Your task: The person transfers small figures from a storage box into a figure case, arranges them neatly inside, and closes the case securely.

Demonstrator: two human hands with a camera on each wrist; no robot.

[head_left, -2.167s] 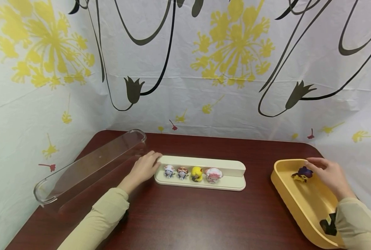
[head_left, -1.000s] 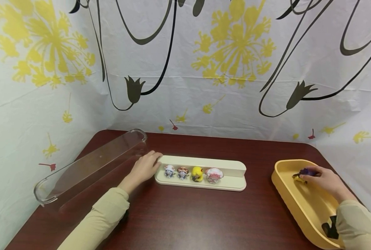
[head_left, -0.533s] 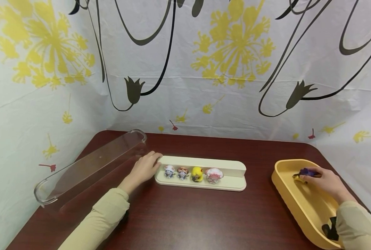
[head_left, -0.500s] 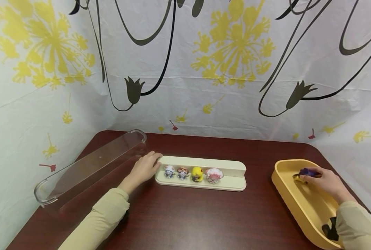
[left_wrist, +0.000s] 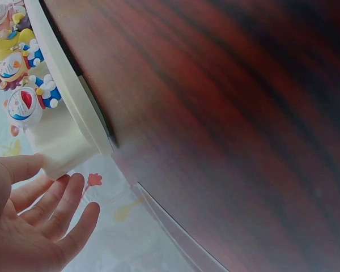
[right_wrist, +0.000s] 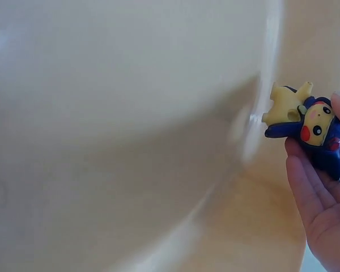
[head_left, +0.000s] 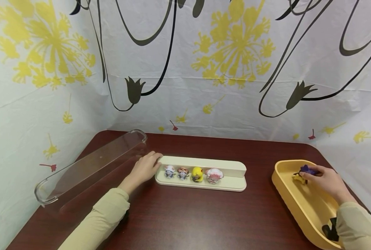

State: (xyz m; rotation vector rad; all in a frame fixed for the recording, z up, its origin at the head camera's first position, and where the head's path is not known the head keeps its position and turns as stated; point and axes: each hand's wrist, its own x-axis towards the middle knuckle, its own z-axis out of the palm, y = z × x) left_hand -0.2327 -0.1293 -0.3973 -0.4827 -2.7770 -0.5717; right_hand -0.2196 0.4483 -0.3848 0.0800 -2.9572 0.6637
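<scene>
My right hand [head_left: 326,180] pinches a small Pikachu figurine [right_wrist: 314,127] by its dark blue costume, inside the yellow tray [head_left: 290,205]. Its yellow body shows beside the tray wall in the right wrist view. At the table's middle, my left hand [head_left: 145,168] touches the left end of a cream display base [head_left: 230,182], fingers spread and mostly straight in the left wrist view. On that base stand two Doraemon figurines, one white-hatted [head_left: 169,171] and one brown-hatted [head_left: 182,173], then a yellow-hooded figurine [head_left: 197,174] and a pink-and-white figurine [head_left: 214,175].
A clear plastic cover [head_left: 95,163] lies slanted at the table's left side. Something black [head_left: 330,229] sits in the near end of the yellow tray, partly hidden by my right sleeve. A patterned white cloth [head_left: 188,69] hangs behind the dark red table [head_left: 204,218].
My right hand has moved from above the Pikachu figurine to pinching it, and now tilts it more upright in the tray. The left hand and the display base stay where they were.
</scene>
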